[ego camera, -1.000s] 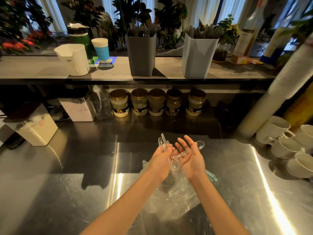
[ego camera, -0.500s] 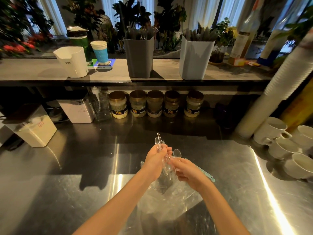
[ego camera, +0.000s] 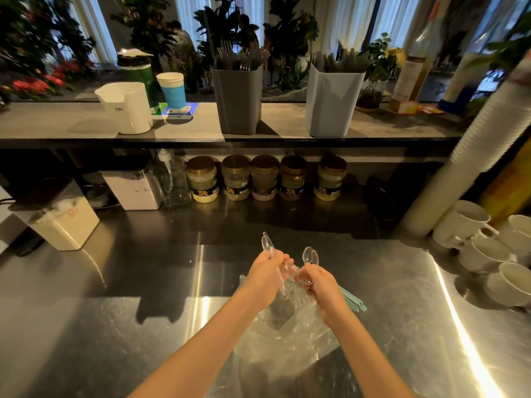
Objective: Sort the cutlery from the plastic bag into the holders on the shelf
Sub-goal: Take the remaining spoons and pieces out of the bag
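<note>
My left hand [ego camera: 265,275] grips a bundle of clear plastic cutlery [ego camera: 268,247] whose tips stick up above the fist. My right hand [ego camera: 319,282] holds two clear plastic spoons [ego camera: 310,257], bowls up. Both hands hover over a crumpled clear plastic bag [ego camera: 287,340] on the steel counter [ego camera: 115,326]. Pale teal handles [ego camera: 355,303] poke out beside my right wrist. On the shelf [ego camera: 57,124] stand a dark grey holder [ego camera: 238,99] with forks and a light grey holder [ego camera: 332,101] with dark cutlery.
A white jug [ego camera: 129,107] and a blue cup [ego camera: 171,91] stand on the shelf at left. Several jars [ego camera: 264,179] line the counter under the shelf. White mugs [ego camera: 488,248] and a tall stack of cups [ego camera: 465,156] crowd the right. A white box [ego camera: 66,222] sits at left.
My right hand turned from an open palm with a spoon lying on it to a grip on two upright spoons. Both hands dropped lower over the bag.
</note>
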{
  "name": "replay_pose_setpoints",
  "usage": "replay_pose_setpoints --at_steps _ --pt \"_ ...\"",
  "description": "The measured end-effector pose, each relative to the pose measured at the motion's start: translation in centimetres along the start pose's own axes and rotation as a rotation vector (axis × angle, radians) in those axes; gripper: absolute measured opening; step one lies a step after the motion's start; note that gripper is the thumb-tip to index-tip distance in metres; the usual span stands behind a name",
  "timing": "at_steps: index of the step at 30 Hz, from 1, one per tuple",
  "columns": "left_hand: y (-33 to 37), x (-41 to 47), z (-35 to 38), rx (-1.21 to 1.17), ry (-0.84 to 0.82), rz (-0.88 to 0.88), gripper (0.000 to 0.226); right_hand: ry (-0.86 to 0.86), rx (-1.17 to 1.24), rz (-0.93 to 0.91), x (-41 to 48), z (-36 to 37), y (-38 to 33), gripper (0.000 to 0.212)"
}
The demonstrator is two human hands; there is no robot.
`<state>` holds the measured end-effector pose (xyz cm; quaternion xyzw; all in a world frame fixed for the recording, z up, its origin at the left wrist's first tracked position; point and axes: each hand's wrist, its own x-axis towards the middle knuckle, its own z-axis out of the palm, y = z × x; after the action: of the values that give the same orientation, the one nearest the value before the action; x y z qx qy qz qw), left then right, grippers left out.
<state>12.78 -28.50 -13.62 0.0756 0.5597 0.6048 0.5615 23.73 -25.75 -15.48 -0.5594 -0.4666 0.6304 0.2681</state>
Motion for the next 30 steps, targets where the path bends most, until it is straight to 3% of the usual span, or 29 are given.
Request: replay_pose_setpoints --at_steps 3,8,12,16,22,27,30 --pt "0.0 -0.1 -0.3 0.117 -0.049 -0.001 0.009 0.033 0.023 -0.044 -0.2 0.3 0.2 0.023" --pt "0.8 -0.2 -1.0 0.073 -0.174 -0.04 0.009 0.154 -0.101 -0.214 0.0 -0.7 0.0 0.029" --pt "1.6 0.0 -1.7 0.038 -0.164 -0.087 0.009 0.087 -0.233 -0.272 0.0 -1.9 -0.7 0.029" --pt "2.0 0.0 -2.3 0.279 -0.22 -0.106 0.015 0.027 -0.332 -0.288 0.0 -2.0 -0.9 0.029" --pt "2.9 -0.9 -3.2 0.538 -0.425 -0.161 0.03 0.042 -0.141 -0.181 0.2 -2.0 -0.5 0.031" --pt "2.6 -1.2 -3.2 0.742 -0.515 -0.099 0.015 0.106 -0.06 -0.093 0.5 -1.3 -0.4 0.029" --pt "2.0 -1.0 -2.9 0.603 -0.448 -0.046 0.017 0.15 0.339 0.015 0.9 -1.2 -0.5 0.031"
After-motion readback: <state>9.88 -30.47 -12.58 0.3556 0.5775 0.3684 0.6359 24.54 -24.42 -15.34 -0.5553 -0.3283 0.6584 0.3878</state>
